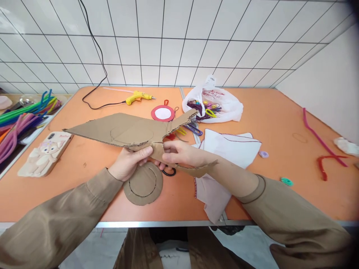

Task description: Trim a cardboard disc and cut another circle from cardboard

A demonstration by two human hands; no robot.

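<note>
A large, irregular piece of cardboard (123, 129) with a pencilled oval is held up above the table. My left hand (131, 161) pinches its near edge, thumb on top. At a torn or cut part in the middle, my right hand (179, 152) has its fingers closed around the cardboard. A ragged strip of it hangs below my right wrist. Under my hands lies a round cardboard disc (143, 184) with a curved line scored or cut in it. A black loop (169, 172), perhaps a scissors handle, shows beside the disc; the rest is hidden.
Behind the cardboard are a yellow glue gun (138, 97) on a cord, a red-rimmed disc (162, 113) and a white plastic bag (224, 104). White cloth (232, 149) lies to the right, a phone (46, 154) to the left. Pipe cleaners (322, 138) lie far right.
</note>
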